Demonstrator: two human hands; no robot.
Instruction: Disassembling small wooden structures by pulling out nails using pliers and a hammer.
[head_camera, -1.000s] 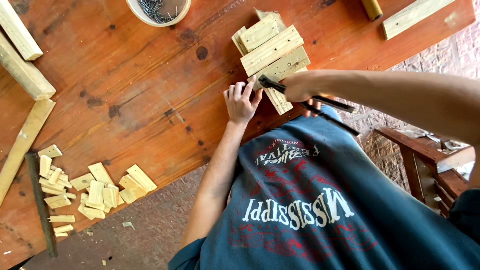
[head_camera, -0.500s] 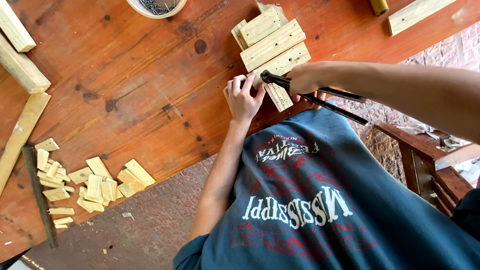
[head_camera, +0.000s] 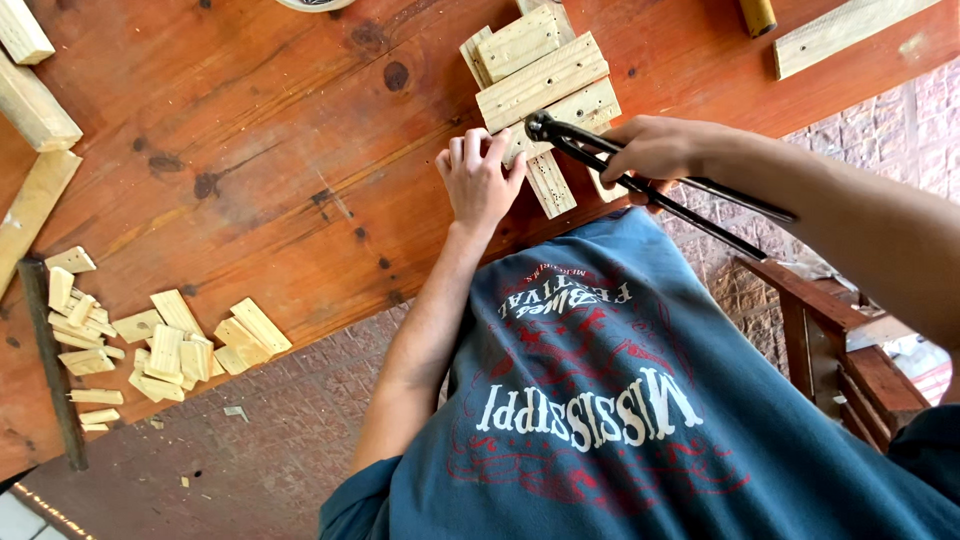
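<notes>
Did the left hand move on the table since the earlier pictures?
No. The left hand stays flat at the edge of the stacked wooden blocks, in the same place below and to the right of the dark knot in the tabletop.

A heap of small wood offcuts (head_camera: 150, 345) lies on the reddish surface (head_camera: 250, 150), long timber battens (head_camera: 30, 110) beside it.
</notes>
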